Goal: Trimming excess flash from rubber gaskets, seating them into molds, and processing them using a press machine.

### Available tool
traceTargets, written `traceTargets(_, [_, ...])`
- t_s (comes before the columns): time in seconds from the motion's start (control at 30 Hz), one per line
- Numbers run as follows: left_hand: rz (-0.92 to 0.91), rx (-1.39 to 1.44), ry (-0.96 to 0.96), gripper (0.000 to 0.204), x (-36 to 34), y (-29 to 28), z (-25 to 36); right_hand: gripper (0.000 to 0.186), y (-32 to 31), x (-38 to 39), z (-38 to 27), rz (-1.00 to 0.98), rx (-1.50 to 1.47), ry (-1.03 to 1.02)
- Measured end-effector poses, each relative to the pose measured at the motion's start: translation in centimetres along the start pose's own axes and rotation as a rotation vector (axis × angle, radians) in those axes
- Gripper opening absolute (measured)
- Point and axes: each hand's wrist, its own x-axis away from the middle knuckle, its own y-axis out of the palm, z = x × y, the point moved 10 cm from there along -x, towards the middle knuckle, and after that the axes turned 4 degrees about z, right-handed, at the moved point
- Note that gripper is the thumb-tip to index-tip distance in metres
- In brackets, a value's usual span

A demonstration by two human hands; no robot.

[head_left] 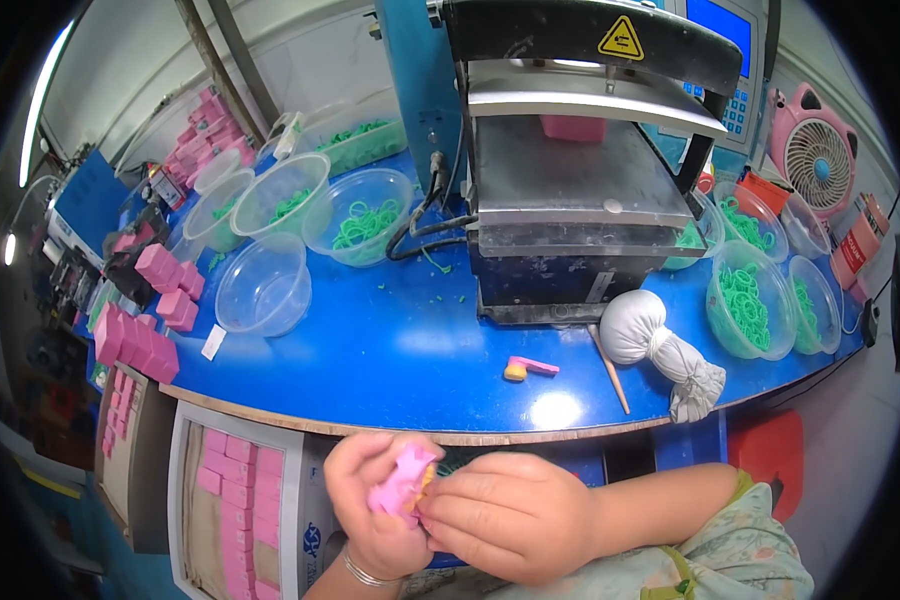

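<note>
Just in front of the table edge, my left hand [355,500] is closed around a crumpled pink piece with yellow parts [400,487], which looks soft. My right hand [520,510] meets it from the right, fingers bent together and pressed to the yellow side. The right fingertips are partly hidden behind the piece and the left palm. A small pink stick with a yellow end [527,369] lies on the blue table [390,370] beyond my hands. Right of it are a thin wooden stick [612,370] and a tied white cloth bundle [660,350].
A press machine [580,200] stands at the back centre, a pink block on its plate. Clear bowls, several with green rings [368,222], stand on both sides. Pink blocks [135,345] are stacked at the left, above a tray of pink pieces [238,490]. A pink fan [818,160] stands far right.
</note>
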Motion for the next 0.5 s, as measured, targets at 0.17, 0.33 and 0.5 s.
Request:
traceTargets(0.17, [-0.118, -0.474, 0.538, 0.068, -1.5, 0.9, 3.7, 0.02, 0.1, 0.2, 3.2, -0.13, -0.015, 0.34])
traceTargets(0.33, [0.082, -0.318, 0.371, 0.061, -3.1, -1.4, 0.5, 0.019, -0.2, 1.2, 7.6, -0.206, -0.009, 0.584])
traceTargets(0.5, [0.006, -0.759, 0.323, 0.068, -4.2, -1.3, -1.2, 0.017, -1.1, 1.4, 9.6, -0.014, -0.376, 0.778])
